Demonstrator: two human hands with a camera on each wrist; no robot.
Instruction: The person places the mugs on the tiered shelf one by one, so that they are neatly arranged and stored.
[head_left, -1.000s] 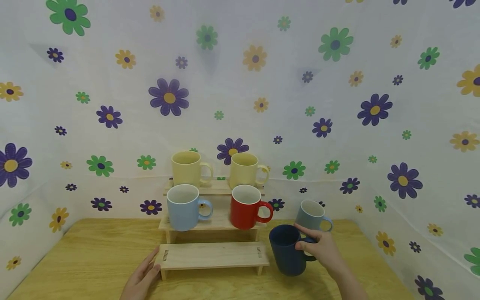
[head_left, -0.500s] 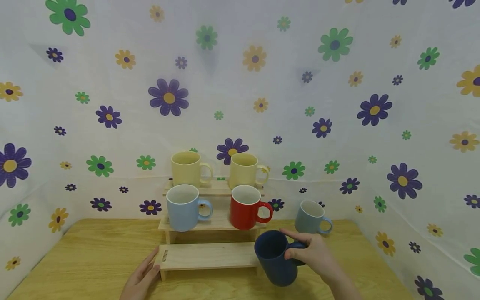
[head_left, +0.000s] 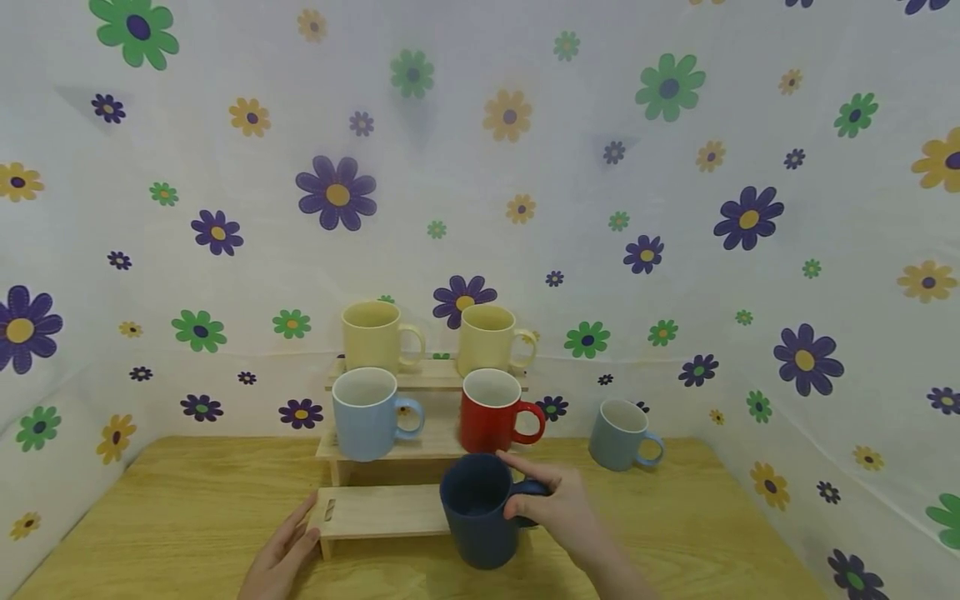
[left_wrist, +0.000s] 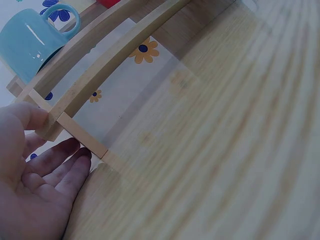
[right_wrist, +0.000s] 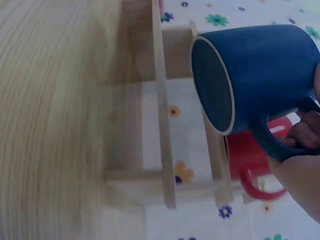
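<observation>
In the head view, my right hand holds a dark blue mug by its handle, index finger reaching toward the rim. The mug hangs over the right part of the lowest tier of a wooden step rack. In the right wrist view the mug's base faces the rack, apart from the board. My left hand grips the left end of that lowest tier. Seen from the left wrist, one digit is on the board's end and the other fingers curl against its leg.
On the middle tier stand a light blue mug and a red mug. Two pale yellow mugs occupy the top tier. Another light blue mug sits on the wooden table to the right, before a flowered cloth backdrop.
My right hand has carried the dark blue mug leftward, from beside the rack to over its lowest tier. My left hand has stayed at the rack's left end.
</observation>
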